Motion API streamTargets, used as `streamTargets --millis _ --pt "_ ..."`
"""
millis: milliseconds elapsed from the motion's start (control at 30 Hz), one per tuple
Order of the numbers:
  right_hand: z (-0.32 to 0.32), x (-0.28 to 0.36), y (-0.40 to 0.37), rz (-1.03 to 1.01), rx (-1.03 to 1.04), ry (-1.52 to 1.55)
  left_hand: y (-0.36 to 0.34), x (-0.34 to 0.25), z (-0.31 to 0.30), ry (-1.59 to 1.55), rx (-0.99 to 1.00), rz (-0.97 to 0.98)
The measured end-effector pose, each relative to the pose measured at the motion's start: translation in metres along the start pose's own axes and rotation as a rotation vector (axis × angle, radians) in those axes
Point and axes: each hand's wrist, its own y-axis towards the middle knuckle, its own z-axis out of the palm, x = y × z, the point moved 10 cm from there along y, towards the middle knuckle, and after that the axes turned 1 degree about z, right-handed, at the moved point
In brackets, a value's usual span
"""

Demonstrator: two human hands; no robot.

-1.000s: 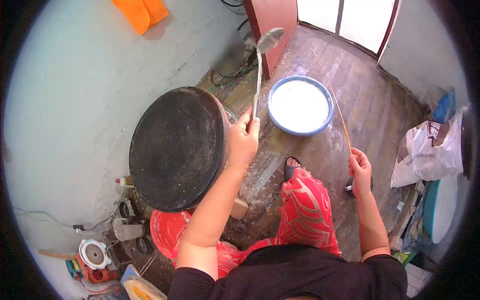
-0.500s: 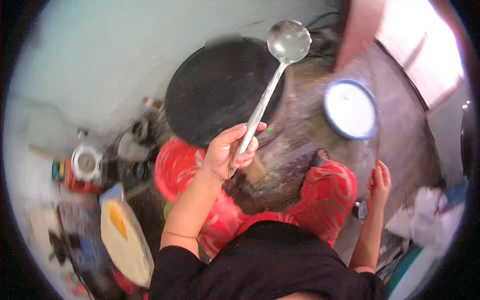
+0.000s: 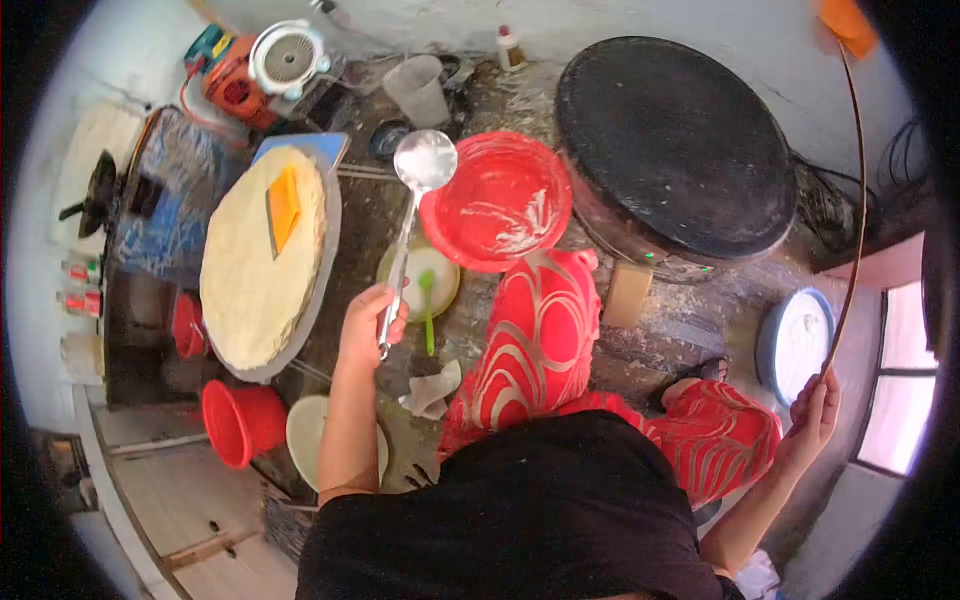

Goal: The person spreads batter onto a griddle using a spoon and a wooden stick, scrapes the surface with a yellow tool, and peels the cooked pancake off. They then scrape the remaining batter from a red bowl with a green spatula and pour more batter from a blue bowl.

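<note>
My left hand (image 3: pixel 372 325) is closed round the handle of a metal ladle (image 3: pixel 425 162), whose bowl points up beside a red basin (image 3: pixel 500 205). The basin has white smears inside. My right hand (image 3: pixel 815 408) grips a long thin stick (image 3: pixel 861 180); an orange flap (image 3: pixel 848 27) is at its far end. A big round black griddle (image 3: pixel 675 145) stands ahead, right of the basin. Left of the ladle lies a stack of thin pale flatbreads (image 3: pixel 262 290) with an orange-yellow scraper (image 3: pixel 285 205) on top.
A blue-rimmed tub (image 3: pixel 768 350) of white stuff stands near my right hand. A bowl with a green spoon (image 3: pixel 428 310) is below the red basin. A red bucket (image 3: pixel 243 422), a clear jug (image 3: pixel 418 90) and a small fan (image 3: pixel 288 60) are at the left.
My view has swung left, bringing the flatbread stack and red basin into fuller sight. The ladle has gone from in front of the griddle to beside the basin. Both hands keep their hold.
</note>
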Motion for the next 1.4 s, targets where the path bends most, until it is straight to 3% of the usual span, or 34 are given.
streamTargets --millis 67,233,333,400,467,533,567,633,733,767,833,867,933,1000,1067,1100,1200,1233,1267,1333,1400 --pt "0.028 -0.004 -0.005 0.006 -0.001 -0.010 0.002 0.030 -0.031 -0.080 -0.024 -0.029" --pt "0.104 -0.029 -0.020 0.034 0.300 -0.126 0.004 0.096 -0.100 -0.145 -0.215 -0.131" --pt "0.147 -0.026 -0.036 0.043 0.398 -0.151 0.017 0.139 -0.149 -0.026 -0.346 -0.168" --pt "0.166 -0.036 -0.042 0.074 0.466 -0.210 0.022 0.152 -0.180 0.370 -0.542 -0.205" --pt "0.180 -0.042 -0.047 0.108 0.489 -0.212 0.040 0.185 -0.206 0.407 -0.515 -0.268" --pt "0.190 -0.055 -0.050 0.176 0.559 -0.220 0.071 0.193 -0.227 1.188 -0.417 -0.065" --pt "0.196 -0.052 -0.053 0.157 0.543 -0.271 0.066 0.183 -0.212 1.182 -0.415 -0.070" --pt "0.204 -0.061 -0.053 0.141 0.556 -0.324 0.050 0.202 -0.198 0.341 -0.538 -0.332" --pt "0.217 -0.081 -0.057 0.211 0.627 -0.311 0.060 0.228 -0.198 0.130 -0.472 -0.405" --pt "0.224 -0.086 -0.060 0.245 0.646 -0.325 0.062 0.234 -0.201 0.129 -0.473 -0.411" --pt "0.232 -0.098 -0.061 0.215 0.681 -0.352 0.077 0.226 -0.213 0.777 -0.446 -0.332" --pt "0.233 -0.103 -0.060 0.215 0.682 -0.354 0.094 0.252 -0.228 0.776 -0.446 -0.334" --pt "0.234 -0.117 -0.062 0.277 0.690 -0.411 0.119 0.268 -0.276 0.761 -0.769 -0.002" --pt "0.241 -0.119 -0.068 0.365 0.687 -0.427 0.115 0.229 -0.262 0.608 -0.833 -0.074" --pt "0.245 -0.124 -0.068 0.345 0.717 -0.424 0.137 0.258 -0.259 -0.121 -0.606 -0.219" --pt "0.246 -0.125 -0.069 0.347 0.712 -0.429 0.155 0.293 -0.277 -0.279 -0.555 -0.312" --pt "0.248 -0.131 -0.067 0.360 0.726 -0.473 0.140 0.274 -0.261 -0.270 -0.687 -0.392" --pt "0.247 -0.138 -0.064 0.314 0.737 -0.503 0.179 0.324 -0.291 -0.330 -0.517 -0.282" --pt "0.248 -0.141 -0.062 0.272 0.749 -0.533 0.176 0.324 -0.288 -0.329 -0.511 -0.282" --pt "0.252 -0.142 -0.065 0.338 0.732 -0.498 0.142 0.304 -0.289 -0.413 -0.715 -0.308" --pt "0.258 -0.147 -0.067 0.357 0.765 -0.466 0.112 0.277 -0.272 -0.343 -0.724 -0.379"
